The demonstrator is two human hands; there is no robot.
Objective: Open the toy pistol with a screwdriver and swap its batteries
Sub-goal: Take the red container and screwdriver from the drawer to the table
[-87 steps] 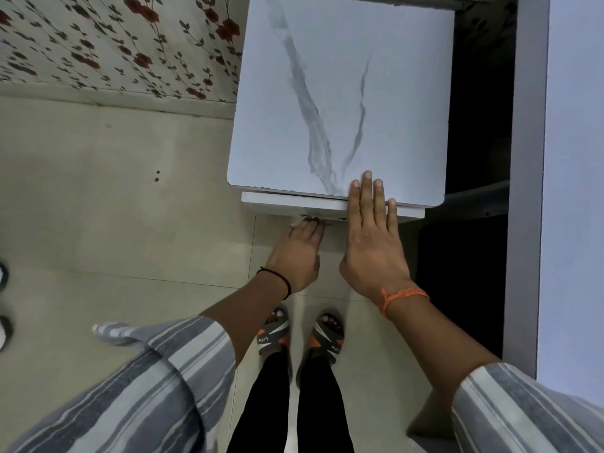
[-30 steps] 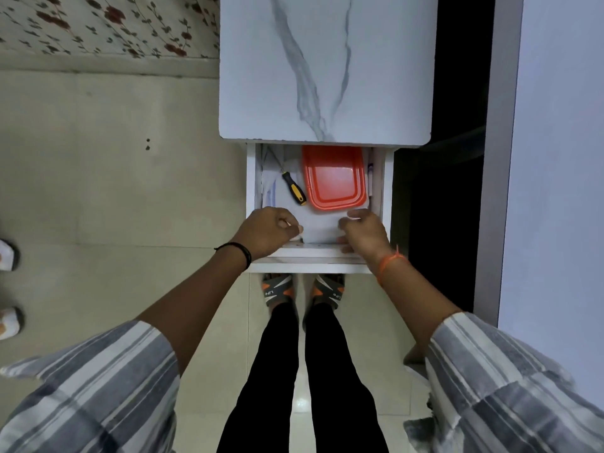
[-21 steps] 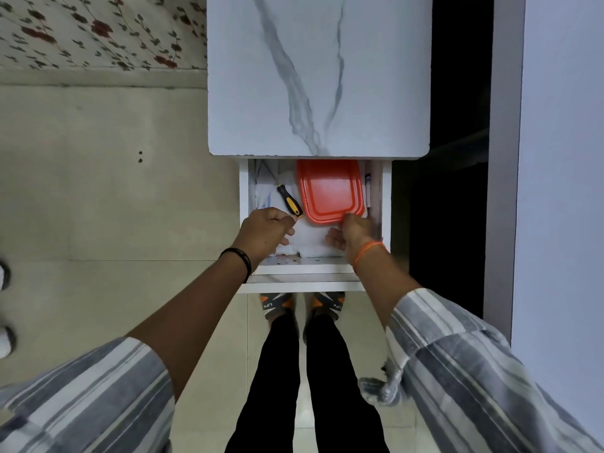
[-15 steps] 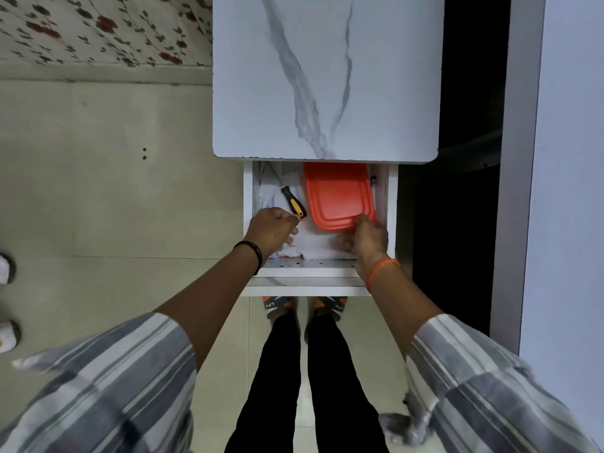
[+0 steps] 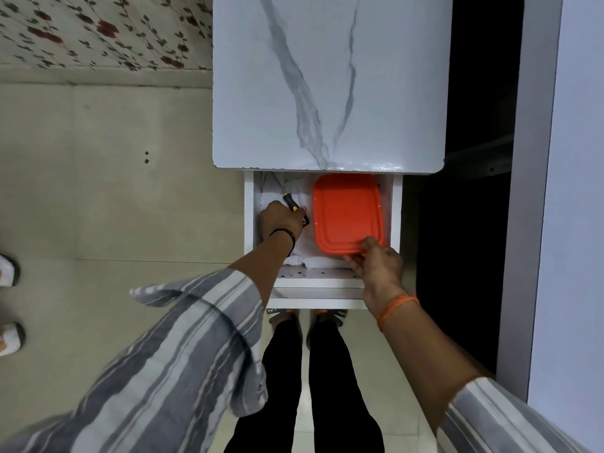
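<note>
Progress is slight: you are only fetching things from the open drawer [image 5: 322,282] below the marble surface [image 5: 327,76]. Your left hand [image 5: 281,220] curls over the screwdriver [image 5: 292,204], which lies on white cloth at the drawer's left. Your right hand [image 5: 379,259] pinches the near edge of the orange lidded box [image 5: 346,210]. No toy pistol or batteries show; the box's contents are hidden. Unscrewing and swapping remain.
</note>
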